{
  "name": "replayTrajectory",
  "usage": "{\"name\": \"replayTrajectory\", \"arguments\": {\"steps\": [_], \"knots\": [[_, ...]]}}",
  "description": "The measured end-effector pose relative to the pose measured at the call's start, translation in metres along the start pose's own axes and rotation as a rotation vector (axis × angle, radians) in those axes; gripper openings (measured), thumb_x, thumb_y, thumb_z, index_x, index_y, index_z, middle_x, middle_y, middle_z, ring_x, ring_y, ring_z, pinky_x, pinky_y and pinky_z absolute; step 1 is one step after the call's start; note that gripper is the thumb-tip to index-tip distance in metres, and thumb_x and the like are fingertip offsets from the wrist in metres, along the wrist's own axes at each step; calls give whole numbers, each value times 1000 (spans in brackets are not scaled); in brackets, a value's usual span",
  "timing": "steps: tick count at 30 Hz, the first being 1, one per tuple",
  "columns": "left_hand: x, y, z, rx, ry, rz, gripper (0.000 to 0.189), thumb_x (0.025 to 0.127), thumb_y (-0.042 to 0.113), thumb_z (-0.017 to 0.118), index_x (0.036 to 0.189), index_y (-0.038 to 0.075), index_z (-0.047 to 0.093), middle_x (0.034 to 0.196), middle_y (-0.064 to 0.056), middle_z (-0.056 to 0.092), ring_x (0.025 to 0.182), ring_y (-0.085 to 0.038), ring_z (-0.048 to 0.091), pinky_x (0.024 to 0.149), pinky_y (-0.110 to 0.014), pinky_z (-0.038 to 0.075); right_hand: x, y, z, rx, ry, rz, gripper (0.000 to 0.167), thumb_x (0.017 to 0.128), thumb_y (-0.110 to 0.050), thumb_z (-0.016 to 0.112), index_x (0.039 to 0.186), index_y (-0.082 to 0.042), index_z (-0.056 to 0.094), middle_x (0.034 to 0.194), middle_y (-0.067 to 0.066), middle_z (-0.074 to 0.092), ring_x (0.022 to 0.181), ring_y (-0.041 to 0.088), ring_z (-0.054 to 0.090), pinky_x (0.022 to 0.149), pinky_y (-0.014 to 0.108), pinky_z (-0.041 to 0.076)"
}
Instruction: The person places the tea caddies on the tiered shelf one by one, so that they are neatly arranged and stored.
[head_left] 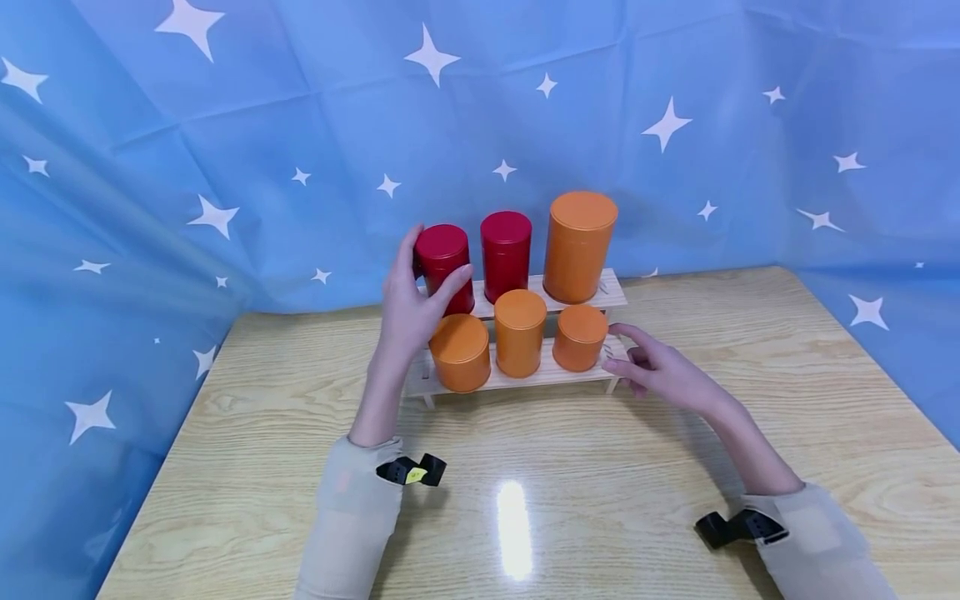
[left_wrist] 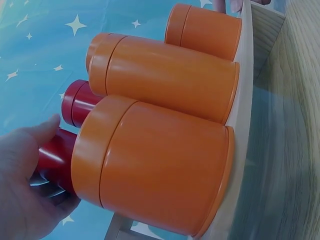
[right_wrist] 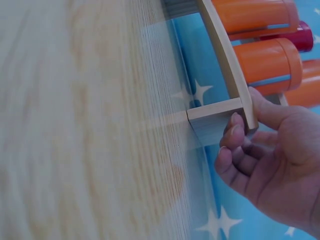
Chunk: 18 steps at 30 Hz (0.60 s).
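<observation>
My left hand (head_left: 411, 304) is wrapped around a red lidded canister (head_left: 444, 262) at the left end of the upper tier of a wooden two-tier rack (head_left: 558, 377). Its thumb lies across the canister's front. A second red canister (head_left: 506, 258) and a large orange canister (head_left: 581, 250) stand to the right on that tier. On the lower tier are a wide orange canister (head_left: 461, 354), a taller narrow one (head_left: 519, 335) and a small one (head_left: 580, 340). My right hand (right_wrist: 280, 150) pinches the right end of the lower tier, thumb on top and fingers beneath.
The rack stands on a wood-grain table (head_left: 300, 500) near its back edge. Behind it hangs a blue cloth (head_left: 337, 125) with white stars. A strip of light reflects off the tabletop in front of the rack.
</observation>
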<state>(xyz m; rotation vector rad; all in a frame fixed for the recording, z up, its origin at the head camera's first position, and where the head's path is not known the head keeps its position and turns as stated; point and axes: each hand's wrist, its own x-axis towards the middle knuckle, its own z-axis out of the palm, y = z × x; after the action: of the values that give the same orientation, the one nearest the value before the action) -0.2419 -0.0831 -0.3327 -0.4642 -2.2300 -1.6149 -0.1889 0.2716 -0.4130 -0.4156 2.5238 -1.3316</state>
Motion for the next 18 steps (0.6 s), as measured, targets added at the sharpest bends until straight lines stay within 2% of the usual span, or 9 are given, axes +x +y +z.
{"name": "replayTrajectory", "arguments": {"steps": [7, 11, 14, 18], "knots": [[-6, 2, -7, 13, -61, -63, 90, 91, 45, 73, 161, 16, 24, 148, -3, 46, 132, -19, 45, 98, -43, 51, 0, 0, -2, -30, 7, 5, 64, 104, -33, 59, 154, -8, 29, 74, 11, 54, 64, 27, 56, 63, 35, 49], [-10, 3, -13, 45, -77, -64, 88, 92, 48, 70, 161, 15, 25, 150, -2, 44, 134, -19, 43, 105, -43, 46, 0, -1, -3, -61, 17, 9, 65, 103, -35, 59, 155, -8, 30, 82, 14, 58, 69, 28, 59, 65, 37, 51], [-14, 1, -18, 75, -85, -65, 86, 93, 50, 67, 160, 16, 26, 151, -5, 43, 135, -22, 42, 110, -47, 40, -2, -3, -4, -83, 26, 18, 66, 103, -38, 58, 156, -8, 31, 95, 14, 61, 77, 27, 62, 69, 39, 53], [-20, -2, -25, 125, -104, -78, 84, 94, 53, 64, 160, 19, 26, 154, -6, 40, 138, -27, 40, 109, -52, 41, -5, -4, -7, -129, 50, 15, 68, 104, -39, 56, 157, -5, 31, 120, 18, 60, 96, 28, 64, 78, 41, 54]]}}
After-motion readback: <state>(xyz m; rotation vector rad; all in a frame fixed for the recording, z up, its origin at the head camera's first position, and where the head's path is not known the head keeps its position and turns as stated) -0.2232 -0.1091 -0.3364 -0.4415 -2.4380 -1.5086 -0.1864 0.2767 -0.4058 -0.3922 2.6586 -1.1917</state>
